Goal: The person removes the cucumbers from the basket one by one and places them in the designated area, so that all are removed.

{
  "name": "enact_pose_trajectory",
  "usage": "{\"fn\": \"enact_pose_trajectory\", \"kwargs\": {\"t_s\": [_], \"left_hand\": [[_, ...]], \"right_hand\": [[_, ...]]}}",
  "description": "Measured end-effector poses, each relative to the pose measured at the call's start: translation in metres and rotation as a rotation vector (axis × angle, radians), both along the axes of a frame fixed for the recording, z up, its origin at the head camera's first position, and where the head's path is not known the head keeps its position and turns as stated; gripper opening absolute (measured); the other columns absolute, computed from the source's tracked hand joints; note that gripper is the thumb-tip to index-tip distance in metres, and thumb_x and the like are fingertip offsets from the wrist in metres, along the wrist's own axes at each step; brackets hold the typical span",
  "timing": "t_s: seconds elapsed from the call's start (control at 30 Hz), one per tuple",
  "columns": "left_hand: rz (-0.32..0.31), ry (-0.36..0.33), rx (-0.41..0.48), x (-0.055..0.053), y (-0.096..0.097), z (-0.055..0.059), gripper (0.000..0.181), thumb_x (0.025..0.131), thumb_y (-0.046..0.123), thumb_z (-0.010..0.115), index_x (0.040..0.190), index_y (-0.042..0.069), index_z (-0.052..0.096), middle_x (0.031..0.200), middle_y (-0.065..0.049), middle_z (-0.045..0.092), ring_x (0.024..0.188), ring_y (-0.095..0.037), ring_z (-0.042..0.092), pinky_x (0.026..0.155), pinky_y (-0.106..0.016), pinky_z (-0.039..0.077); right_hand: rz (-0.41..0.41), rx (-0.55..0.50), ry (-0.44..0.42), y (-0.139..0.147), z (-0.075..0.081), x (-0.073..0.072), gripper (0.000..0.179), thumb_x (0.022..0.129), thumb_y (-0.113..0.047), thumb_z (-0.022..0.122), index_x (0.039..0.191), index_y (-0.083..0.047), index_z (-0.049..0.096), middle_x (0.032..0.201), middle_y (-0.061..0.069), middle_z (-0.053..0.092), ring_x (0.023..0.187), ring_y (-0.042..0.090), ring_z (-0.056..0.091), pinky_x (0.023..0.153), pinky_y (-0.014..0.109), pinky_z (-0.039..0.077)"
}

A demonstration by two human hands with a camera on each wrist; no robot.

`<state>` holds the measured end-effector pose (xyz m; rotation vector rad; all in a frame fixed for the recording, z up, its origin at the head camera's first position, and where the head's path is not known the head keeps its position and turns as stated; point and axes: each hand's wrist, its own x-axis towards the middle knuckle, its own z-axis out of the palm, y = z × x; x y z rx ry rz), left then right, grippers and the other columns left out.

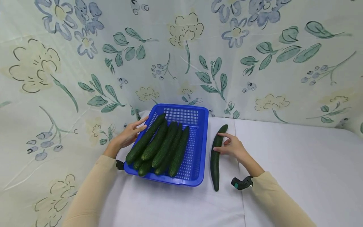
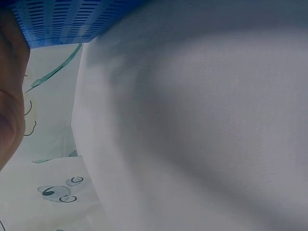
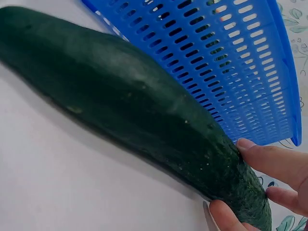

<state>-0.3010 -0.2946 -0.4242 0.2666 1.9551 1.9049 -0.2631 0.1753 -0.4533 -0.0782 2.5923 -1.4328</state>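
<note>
A long dark green cucumber (image 1: 215,164) lies lengthwise on the white cloth, just right of the blue basket. My right hand (image 1: 231,146) pinches its upper half, thumb on one side and fingertips on the other, as the right wrist view shows around the cucumber (image 3: 144,106). My left hand (image 1: 127,135) is at the left side of the blue plastic basket (image 1: 202,151), its extended fingers and thumb against the rim; part of that hand is hidden behind the basket wall. Several cucumbers (image 1: 164,145) lie piled in the basket's left part, and its slotted floor shows on the right.
White cloth (image 1: 297,164) covers the table. A floral curtain (image 1: 170,63) hangs behind it and round the left side. A dark wrist camera (image 1: 241,183) sits on the right wrist. In the left wrist view, the slotted basket wall (image 2: 67,21) overhangs the cloth.
</note>
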Motion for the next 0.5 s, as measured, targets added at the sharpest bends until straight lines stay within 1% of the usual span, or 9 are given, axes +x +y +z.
{"fn": "enact_pose_trajectory", "kwargs": {"t_s": [0.1, 0.2, 0.33, 0.5], "left_hand": [[0.005, -0.001, 0.003, 0.004, 0.001, 0.003, 0.054, 0.109, 0.023, 0.042, 0.160, 0.024, 0.025, 0.124, -0.006, 0.064, 0.087, -0.020, 0.073, 0.072, -0.031, 0.060], [0.009, -0.015, 0.009, 0.004, 0.001, 0.005, 0.054, 0.109, 0.021, 0.041, 0.160, 0.022, 0.023, 0.123, -0.005, 0.064, 0.086, -0.020, 0.073, 0.072, -0.032, 0.060], [0.012, -0.024, 0.011, 0.002, 0.000, 0.002, 0.055, 0.109, 0.021, 0.041, 0.161, 0.023, 0.021, 0.124, -0.003, 0.064, 0.087, -0.020, 0.073, 0.071, -0.032, 0.060], [0.013, -0.003, -0.011, 0.002, 0.001, 0.003, 0.055, 0.109, 0.025, 0.043, 0.160, 0.025, 0.024, 0.126, -0.006, 0.062, 0.087, -0.021, 0.073, 0.071, -0.032, 0.060]], "right_hand": [[0.013, -0.053, -0.011, 0.002, 0.000, -0.001, 0.081, 0.081, -0.017, 0.085, 0.148, -0.002, 0.044, 0.112, 0.027, 0.050, 0.070, 0.015, 0.067, 0.066, 0.029, 0.055], [0.019, -0.096, -0.024, 0.002, 0.000, 0.001, 0.081, 0.081, -0.014, 0.085, 0.149, 0.000, 0.042, 0.112, 0.028, 0.049, 0.072, 0.020, 0.069, 0.068, 0.032, 0.059], [0.019, -0.097, -0.035, 0.001, 0.003, 0.002, 0.082, 0.082, -0.014, 0.084, 0.150, 0.000, 0.040, 0.116, 0.030, 0.049, 0.077, 0.029, 0.070, 0.071, 0.036, 0.060], [0.000, -0.053, -0.040, 0.003, 0.011, 0.004, 0.082, 0.084, -0.019, 0.083, 0.151, -0.002, 0.039, 0.121, 0.032, 0.049, 0.075, 0.030, 0.069, 0.069, 0.036, 0.060]]}}
